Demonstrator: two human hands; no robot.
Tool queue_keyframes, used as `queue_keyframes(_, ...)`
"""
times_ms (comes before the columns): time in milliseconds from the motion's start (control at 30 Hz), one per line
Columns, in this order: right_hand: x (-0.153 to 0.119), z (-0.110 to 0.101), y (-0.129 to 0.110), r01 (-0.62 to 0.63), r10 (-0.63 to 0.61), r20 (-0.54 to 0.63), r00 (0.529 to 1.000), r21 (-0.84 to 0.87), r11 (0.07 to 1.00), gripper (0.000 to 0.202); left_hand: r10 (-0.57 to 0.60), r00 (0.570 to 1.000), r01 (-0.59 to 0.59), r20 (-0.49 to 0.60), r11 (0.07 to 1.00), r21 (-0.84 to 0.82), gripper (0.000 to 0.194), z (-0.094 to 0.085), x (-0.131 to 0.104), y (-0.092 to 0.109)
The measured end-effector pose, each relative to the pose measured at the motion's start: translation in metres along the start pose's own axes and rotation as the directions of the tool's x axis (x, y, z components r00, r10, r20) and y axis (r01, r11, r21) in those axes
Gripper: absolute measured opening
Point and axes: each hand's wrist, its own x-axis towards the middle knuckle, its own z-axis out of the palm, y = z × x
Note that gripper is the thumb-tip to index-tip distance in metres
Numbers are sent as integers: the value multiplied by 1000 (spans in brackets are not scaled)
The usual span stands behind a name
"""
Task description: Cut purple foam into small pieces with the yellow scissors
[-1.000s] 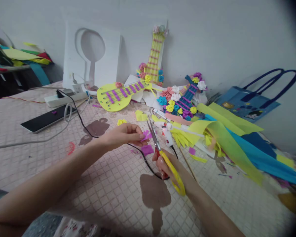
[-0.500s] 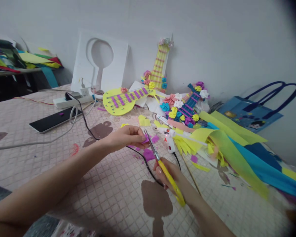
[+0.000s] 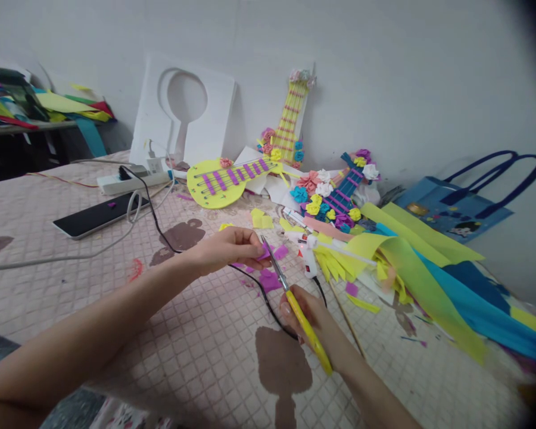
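Near the middle of the table, my left hand (image 3: 245, 245) pinches a small piece of purple paper (image 3: 265, 253). My right hand (image 3: 306, 313) is closed round the yellow handles of the scissors (image 3: 304, 322), whose blades point up and left and touch or nearly touch the purple piece. Below the fingers and beside the blades lie more purple scraps (image 3: 270, 280). A white glue gun (image 3: 310, 262) with a small red light rests just right of the scissors.
A yellow paper guitar (image 3: 217, 185), a blue flowered guitar (image 3: 343, 193) and a yellow strung one (image 3: 289, 122) stand behind. Crepe paper (image 3: 442, 286) and a blue bag (image 3: 455, 202) are right; a black phone-like slab (image 3: 93, 217), power strip (image 3: 129, 182) and cables are left.
The scissors' handles and my right hand have shifted very slightly, the handles looking closer together. My left hand keeps its pinch in the same place.
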Motion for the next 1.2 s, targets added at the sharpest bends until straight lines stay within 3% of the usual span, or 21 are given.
queue_keyframes(500, 1, 1, -3, -15, 17, -18, 1000, 104, 994, 36, 10, 1000, -10, 7, 1000, -2, 24, -1, 0, 0)
queue_keyframes(967, 2, -2, 4, 1, 3, -76, 997, 60, 998, 36, -1, 1000, 1, 9, 1000, -5, 24, 0, -1, 3)
queue_keyframes(1200, 4, 1, 5, -79, 86, -60, 994, 114, 990, 42, -3, 1000, 4, 16, 1000, -20, 30, 0, 0, -1)
